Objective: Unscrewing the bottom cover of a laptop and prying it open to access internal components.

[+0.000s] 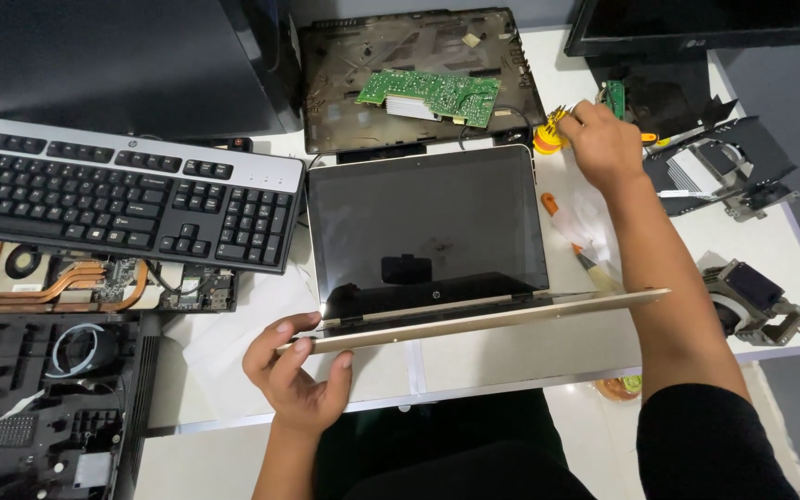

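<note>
An opened laptop lies on the white table with its dark screen [428, 222] flat and its gold base [511, 317] raised edge-on toward me. My left hand [293, 370] grips the left end of that gold base. My right hand [604, 139] reaches to the far right of the screen and closes over a yellow-handled tool holder [548, 130]. A screwdriver with an orange handle [571, 236] lies on the table beside my right forearm.
A black and silver keyboard [122, 190] sits left, over a board with copper heat pipes [67, 278]. A black laptop cover [418, 79] with a green circuit board [432, 93] lies behind. Black parts [724, 167], a fan unit [752, 301], a monitor stand [659, 88] are right.
</note>
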